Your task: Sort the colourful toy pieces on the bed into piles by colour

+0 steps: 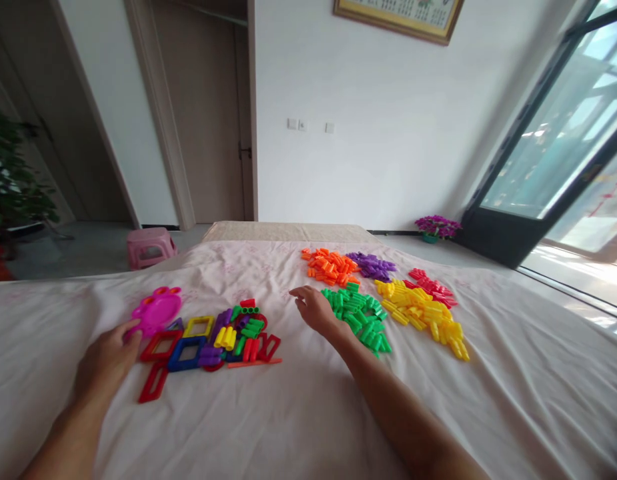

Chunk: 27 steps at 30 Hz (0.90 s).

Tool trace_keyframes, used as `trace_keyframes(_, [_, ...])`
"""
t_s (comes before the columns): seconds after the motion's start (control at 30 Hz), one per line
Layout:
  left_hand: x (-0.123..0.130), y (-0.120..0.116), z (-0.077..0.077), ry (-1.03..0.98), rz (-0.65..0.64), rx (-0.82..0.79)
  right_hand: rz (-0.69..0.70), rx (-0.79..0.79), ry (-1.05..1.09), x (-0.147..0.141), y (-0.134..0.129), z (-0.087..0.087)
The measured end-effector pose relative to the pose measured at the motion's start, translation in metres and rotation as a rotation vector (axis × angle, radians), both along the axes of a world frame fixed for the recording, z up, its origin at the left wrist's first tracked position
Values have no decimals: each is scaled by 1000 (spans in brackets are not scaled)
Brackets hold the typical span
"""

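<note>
At the left, my left hand (pixel 108 357) has its fingers closed on the edge of a magenta animal-shaped plate (pixel 155 311), which is tilted up. The plate sits just behind a mixed cluster of toy pieces, with square frames in red, blue (pixel 172 361) and yellow (pixel 199 319). On and beside the frames lie short tube blocks in purple, yellow (pixel 225 339), green and red. My right hand (pixel 313 308) is over the cloth, fingers stretched out and holding nothing that I can see. Right beside its wrist spreads a pile of green tube blocks (pixel 358 310).
Behind the green pile lie orange blocks (pixel 331 267) and purple blocks (pixel 374 265). Yellow blocks (pixel 421 308) and red blocks (pixel 433 288) lie to the right. A wrinkled pale cloth (pixel 288 420) covers the surface. A pink stool (pixel 151 248) stands beyond its left edge.
</note>
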State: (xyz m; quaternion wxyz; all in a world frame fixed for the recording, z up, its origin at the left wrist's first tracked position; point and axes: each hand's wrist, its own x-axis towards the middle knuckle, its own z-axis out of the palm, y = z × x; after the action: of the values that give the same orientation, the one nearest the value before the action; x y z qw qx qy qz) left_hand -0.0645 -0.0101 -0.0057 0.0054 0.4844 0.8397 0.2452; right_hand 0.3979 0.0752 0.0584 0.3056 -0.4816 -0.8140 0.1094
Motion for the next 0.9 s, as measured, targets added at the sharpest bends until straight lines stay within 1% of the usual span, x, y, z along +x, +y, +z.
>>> trace_keyframes(0.07, [8, -2, 9, -37, 9, -35, 89, -9, -86, -19, -5, -2])
trace_keyframes(0.17, [14, -3, 16, -63, 10, -37, 196, 3, -143, -42, -7, -7])
trace_keyframes(0.3, [17, -3, 17, -65, 25, -26, 275, 35, -82, -66, -4, -16])
trace_keyframes(0.43, [17, -3, 16, -44, 15, -7, 377, 2, -28, -77, -4, -22])
trace_keyframes(0.5, [17, -3, 17, -35, 15, -8, 344, -30, -14, -78, -5, -24])
trace_keyframes(0.6, [17, -4, 16, -25, 7, -14, 235, -62, 2, -76, -6, -25])
trace_keyframes(0.73, [14, -4, 13, -21, -6, -8, 115, -48, 75, -66, -5, -23])
trace_keyframes(0.8, [12, -3, 10, -21, -19, 3, 46, -33, 110, -56, -1, -16])
trace_keyframes(0.9, [8, -1, 6, -22, -27, 7, -57, -10, 126, -32, 5, 3])
